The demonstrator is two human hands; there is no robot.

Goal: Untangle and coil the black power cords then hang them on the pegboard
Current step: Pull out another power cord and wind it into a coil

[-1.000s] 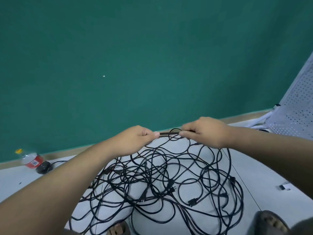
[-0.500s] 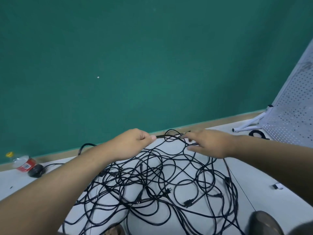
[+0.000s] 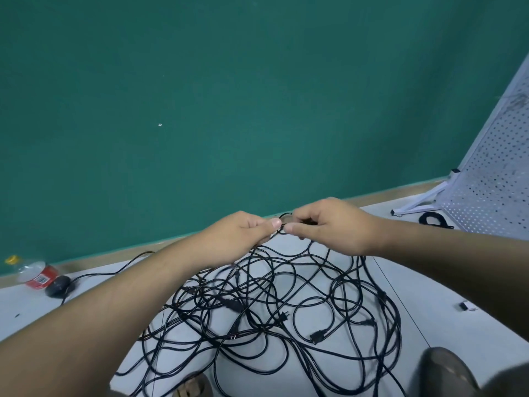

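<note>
While the left hand (image 3: 240,239) pinches a power cord (image 3: 282,224), the right hand (image 3: 335,224) pinches it too.

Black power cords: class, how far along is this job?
Done: nothing seen hanging on the pegboard. In hand: left hand and right hand pinch one cord loop above the tangle. Left: the tangle on the floor needs separating, coiling, hanging.

The sprawling tangle of black power cords (image 3: 272,308) blocks the floor ahead; pale grey floor (image 3: 446,282) toward the white perforated metal pegboard (image 3: 495,179) lies open.
</note>
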